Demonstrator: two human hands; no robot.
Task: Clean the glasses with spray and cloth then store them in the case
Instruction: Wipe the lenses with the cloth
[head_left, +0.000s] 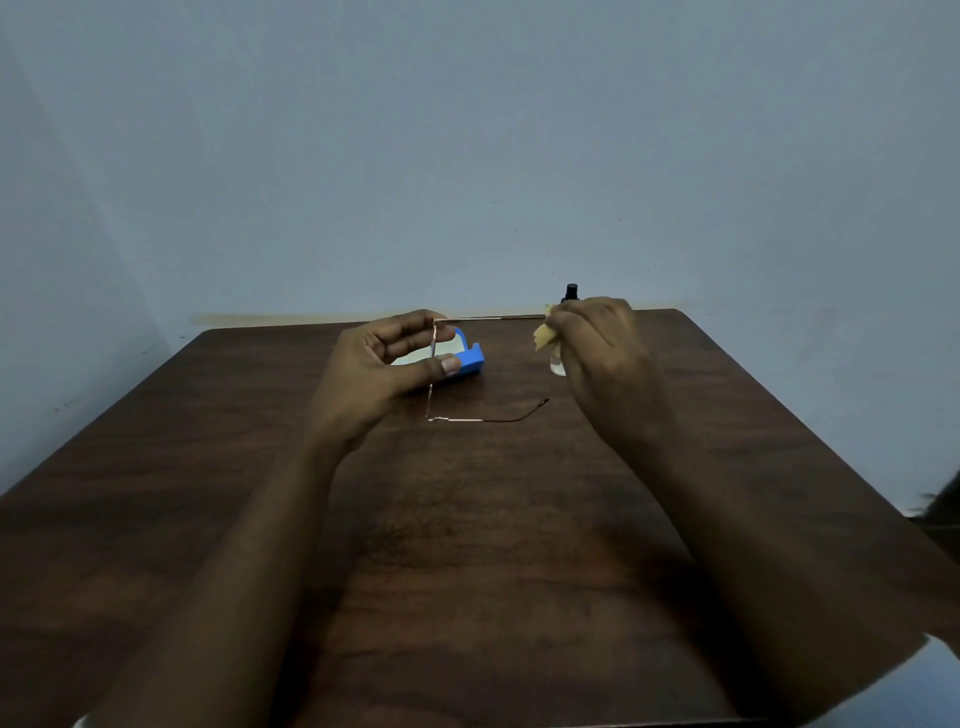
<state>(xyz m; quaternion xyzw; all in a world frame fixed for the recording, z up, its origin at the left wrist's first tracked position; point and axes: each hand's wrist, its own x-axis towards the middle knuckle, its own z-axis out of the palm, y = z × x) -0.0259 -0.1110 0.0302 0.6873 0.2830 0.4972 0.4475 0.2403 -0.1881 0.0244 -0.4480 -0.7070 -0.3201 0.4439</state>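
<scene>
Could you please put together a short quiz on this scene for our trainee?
1. Fill in: the open blue case rests on the ____.
2. True or false: the left hand pinches the glasses by their front.
3. What grips the yellow cloth? A the right hand; B the left hand; C the case.
Key: 1 table; 2 true; 3 A.

Dark wood-grain table (467, 545) against plain pale blue wall (467, 130); dim light.
</scene>
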